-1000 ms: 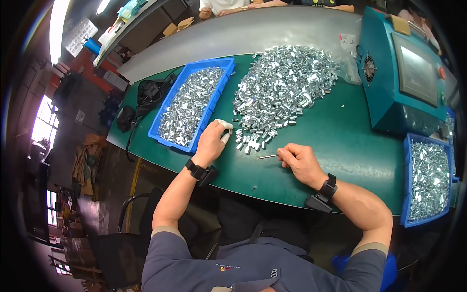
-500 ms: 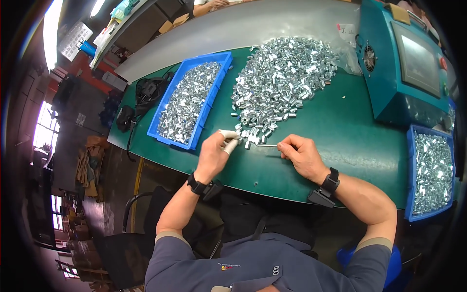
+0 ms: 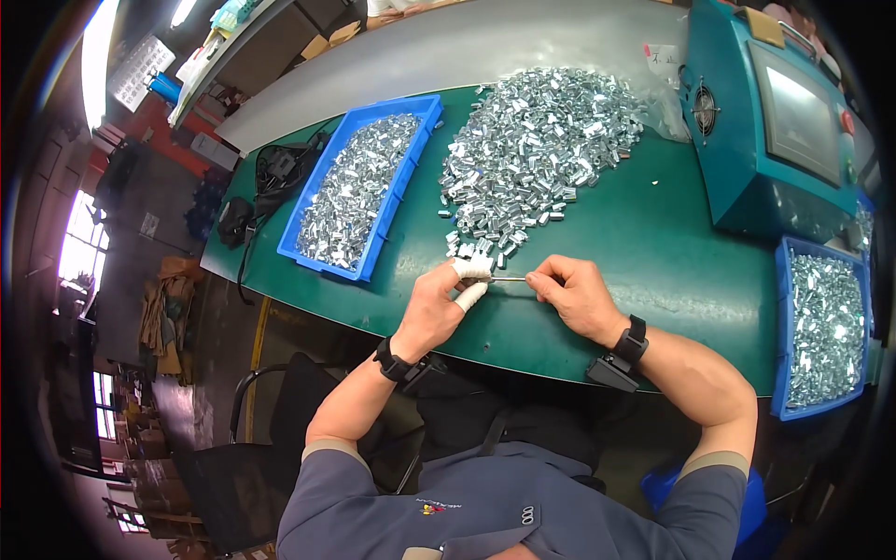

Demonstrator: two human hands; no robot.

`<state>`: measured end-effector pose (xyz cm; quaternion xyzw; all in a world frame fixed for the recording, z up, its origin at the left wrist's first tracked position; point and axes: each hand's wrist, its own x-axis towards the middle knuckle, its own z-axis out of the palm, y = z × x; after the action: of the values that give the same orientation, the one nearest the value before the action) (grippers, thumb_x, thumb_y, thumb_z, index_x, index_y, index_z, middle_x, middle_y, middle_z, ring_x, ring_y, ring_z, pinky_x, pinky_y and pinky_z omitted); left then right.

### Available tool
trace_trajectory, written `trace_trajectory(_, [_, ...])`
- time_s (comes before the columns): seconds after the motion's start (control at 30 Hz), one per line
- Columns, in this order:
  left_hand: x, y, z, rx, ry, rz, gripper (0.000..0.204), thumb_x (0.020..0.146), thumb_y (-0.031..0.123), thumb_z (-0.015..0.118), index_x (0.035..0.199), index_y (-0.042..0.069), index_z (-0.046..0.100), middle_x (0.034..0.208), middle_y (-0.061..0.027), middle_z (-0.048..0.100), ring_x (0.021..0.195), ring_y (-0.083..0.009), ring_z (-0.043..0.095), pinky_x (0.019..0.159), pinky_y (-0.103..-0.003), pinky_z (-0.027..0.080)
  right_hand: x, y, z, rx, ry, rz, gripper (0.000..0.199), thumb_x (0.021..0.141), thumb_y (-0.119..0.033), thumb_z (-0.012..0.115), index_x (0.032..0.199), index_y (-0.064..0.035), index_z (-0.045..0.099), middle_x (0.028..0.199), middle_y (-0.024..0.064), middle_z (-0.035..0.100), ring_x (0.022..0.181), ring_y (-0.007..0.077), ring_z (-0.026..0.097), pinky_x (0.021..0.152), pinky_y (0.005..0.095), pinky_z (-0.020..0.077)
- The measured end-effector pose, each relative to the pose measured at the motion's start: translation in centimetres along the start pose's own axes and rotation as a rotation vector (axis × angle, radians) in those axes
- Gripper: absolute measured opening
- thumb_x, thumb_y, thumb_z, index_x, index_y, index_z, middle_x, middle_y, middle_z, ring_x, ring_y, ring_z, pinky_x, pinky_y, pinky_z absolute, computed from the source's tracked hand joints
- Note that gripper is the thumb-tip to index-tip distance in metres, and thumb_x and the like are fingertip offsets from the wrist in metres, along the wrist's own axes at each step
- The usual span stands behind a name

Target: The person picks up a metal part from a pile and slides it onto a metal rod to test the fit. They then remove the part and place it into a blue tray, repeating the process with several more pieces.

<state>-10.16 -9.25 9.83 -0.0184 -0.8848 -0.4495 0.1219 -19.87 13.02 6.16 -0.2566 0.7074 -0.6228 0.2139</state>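
My left hand, fingertips taped white, pinches one small metal piece at the near edge of the loose pile while my right hand holds a thin pin to it; next, I judge, calls for steady alignment.

One head-worn fisheye looks steeply down onto the green table.

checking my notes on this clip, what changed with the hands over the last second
The left hand drew back from the edge of the loose pile of small metal parts toward the right hand, and its taped fingertips now meet the tip of the thin metal pin that the right hand holds. What sits in the left grip is too small to tell. The right hand barely moved. The pile and the blue tray stayed as they were.
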Motion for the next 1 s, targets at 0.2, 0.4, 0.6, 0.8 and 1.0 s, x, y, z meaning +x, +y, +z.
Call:
trace_trajectory(0.2, [-0.9,-0.1,0.4,0.116,-0.081,0.176,0.018,0.088,0.002,0.075,0.105,0.005,0.072,0.095,-0.0097,0.071,0.085,-0.0232,0.068,0.076,-0.034,0.054,-0.3,-0.4,0.3,-0.125,-0.05,-0.06,0.027,0.1,-0.021,0.067,0.083,-0.0006,0.069,0.066,0.0006,0.065,0.06,0.0063,0.053,0.055,0.0269,0.0422])
trace_trajectory(0.4, [-2.3,-0.3,1.6,-0.084,-0.094,0.049,0.017,0.089,0.007,0.077,0.105,0.004,0.071,0.089,-0.0093,0.069,0.08,-0.021,0.067,0.074,-0.033,0.054,-0.7,-0.8,0.5,-0.154,-0.103,-0.017,0.03,0.099,-0.026,0.067,0.082,-0.0018,0.073,0.062,0.004,0.066,0.056,0.0098,0.057,0.053,0.0294,0.0448])
trace_trajectory(0.6, [-3.7,-0.8,2.6,-0.166,-0.013,0.029,0.015,0.089,0.007,0.076,0.102,0.003,0.072,0.09,-0.0109,0.069,0.08,-0.0231,0.067,0.072,-0.034,0.053,-1.1,-1.2,1.9,-0.198,-0.117,-0.05,0.029,0.1,-0.025,0.067,0.083,-0.0017,0.073,0.063,0.0046,0.066,0.056,0.0109,0.056,0.054,0.0304,0.0441])
trace_trajectory(0.8, [-4.2,-1.2,3.1,-0.166,0.029,0.068,0.016,0.091,0.009,0.075,0.106,0.003,0.071,0.092,-0.0113,0.07,0.082,-0.0229,0.069,0.074,-0.034,0.054,-1.2,-2.7,1.2,-0.337,-0.163,0.016,0.028,0.099,-0.026,0.067,0.086,-0.0025,0.074,0.068,0.0066,0.067,0.06,0.0139,0.059,0.056,0.0303,0.0458])
trace_trajectory(1.0, [-5.3,-2.0,3.3,-0.189,0.133,0.101,0.016,0.093,0.012,0.074,0.105,0.003,0.069,0.092,-0.0116,0.068,0.082,-0.0267,0.067,0.074,-0.036,0.053,-4.9,-13.5,1.3,-0.201,0.114,-0.935,0.024,0.099,-0.028,0.062,0.104,-0.0046,0.065,0.087,0.0105,0.065,0.07,0.0235,0.059,0.061,0.0331,0.046])
